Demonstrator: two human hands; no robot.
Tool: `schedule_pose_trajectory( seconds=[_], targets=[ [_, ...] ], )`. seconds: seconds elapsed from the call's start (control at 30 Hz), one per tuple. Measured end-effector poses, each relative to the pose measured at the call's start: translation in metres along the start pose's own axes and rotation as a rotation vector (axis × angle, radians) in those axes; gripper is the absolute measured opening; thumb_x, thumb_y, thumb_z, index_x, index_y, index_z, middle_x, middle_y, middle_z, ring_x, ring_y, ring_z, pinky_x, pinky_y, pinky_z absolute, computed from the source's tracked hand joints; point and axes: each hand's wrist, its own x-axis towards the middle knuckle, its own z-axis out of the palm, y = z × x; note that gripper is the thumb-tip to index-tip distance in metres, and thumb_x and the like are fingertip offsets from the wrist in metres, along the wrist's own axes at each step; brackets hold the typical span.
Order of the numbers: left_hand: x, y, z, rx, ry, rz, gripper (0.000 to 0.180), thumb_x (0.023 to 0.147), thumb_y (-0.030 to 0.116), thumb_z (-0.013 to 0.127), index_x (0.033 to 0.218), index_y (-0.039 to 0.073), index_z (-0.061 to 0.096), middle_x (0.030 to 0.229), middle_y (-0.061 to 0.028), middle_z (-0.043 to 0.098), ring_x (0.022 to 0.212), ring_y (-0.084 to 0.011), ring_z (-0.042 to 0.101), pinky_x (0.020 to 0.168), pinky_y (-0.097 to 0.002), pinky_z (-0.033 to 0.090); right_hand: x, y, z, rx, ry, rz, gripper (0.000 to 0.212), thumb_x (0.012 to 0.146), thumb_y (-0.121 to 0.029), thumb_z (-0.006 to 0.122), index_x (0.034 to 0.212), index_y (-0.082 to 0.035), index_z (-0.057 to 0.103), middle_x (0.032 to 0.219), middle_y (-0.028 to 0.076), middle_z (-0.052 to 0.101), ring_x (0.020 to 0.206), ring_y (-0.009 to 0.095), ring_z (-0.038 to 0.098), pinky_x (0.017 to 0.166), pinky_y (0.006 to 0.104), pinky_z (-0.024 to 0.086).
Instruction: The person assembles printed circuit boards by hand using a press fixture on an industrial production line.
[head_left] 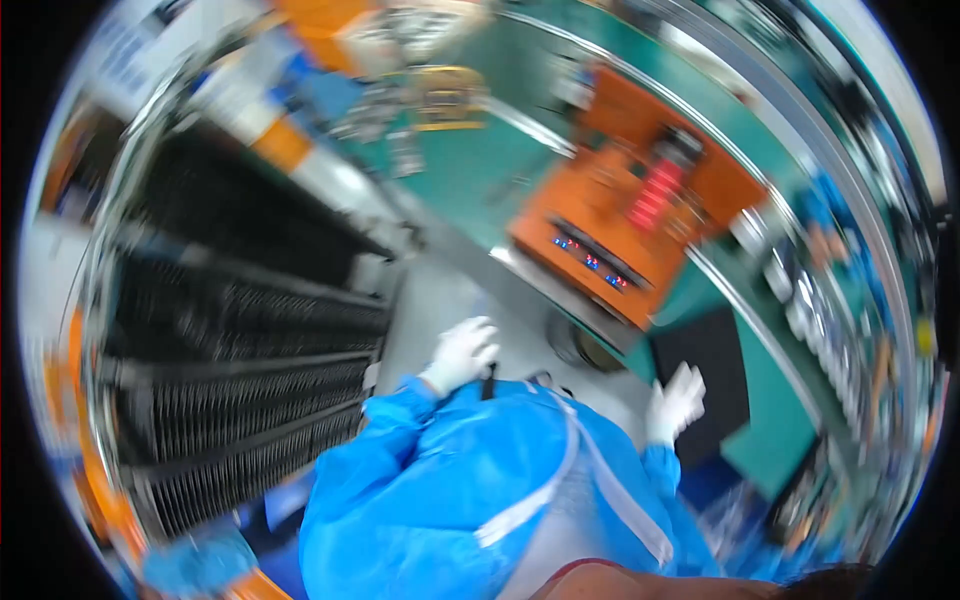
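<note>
My left hand (463, 355), in a white glove, hovers in front of my blue coat (480, 450). Its fingers look loosely apart, and I see nothing in them. A short black strap-like piece (488, 382) shows just beside it. My right hand (678, 400), gloved in white too, is held out with its fingers spread over the edge of a black mat (710, 375) and holds nothing. Beyond both hands, an orange machine (600, 215) with small lit red and blue displays sits on the green bench (780, 390). A red cylindrical part (657, 193) stands on it. Motion blurs the picture.
Tall racks of black slotted trays (250, 310) line my left side. A yellow frame-like part (448, 98) and grey pieces lie on the far bench. A round container (590, 350) stands below the bench edge. At the right, another person's blue sleeve (860, 260) shows.
</note>
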Motion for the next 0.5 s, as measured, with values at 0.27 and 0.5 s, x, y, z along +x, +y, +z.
schedule_pose_trajectory(
  seconds=[0.27,0.5],
  targets=[
    [-0.076,-0.029,-0.083,0.309,0.711,-0.333,0.057,0.090,0.025,0.080,0.142,0.008,0.064,0.158,-0.0244,0.050,0.149,-0.0504,0.044,0.119,-0.0595,0.043,0.003,-0.024,0.025,0.104,0.132,-0.540,0.083,0.094,-0.024,0.079,0.165,-0.004,0.042,0.172,0.027,0.036,0.155,0.045,0.040,0.125,0.0587,0.036],
    [-0.211,-0.013,-0.292,0.915,1.519,-0.696,0.091,0.082,0.035,0.089,0.152,-0.007,0.049,0.164,-0.0301,0.036,0.154,-0.0507,0.030,0.129,-0.0614,0.025,0.036,-0.105,-0.010,0.335,0.140,-0.831,0.066,0.102,-0.020,0.068,0.161,-0.002,0.045,0.165,0.027,0.046,0.150,0.047,0.046,0.124,0.0583,0.037]
  ],
)
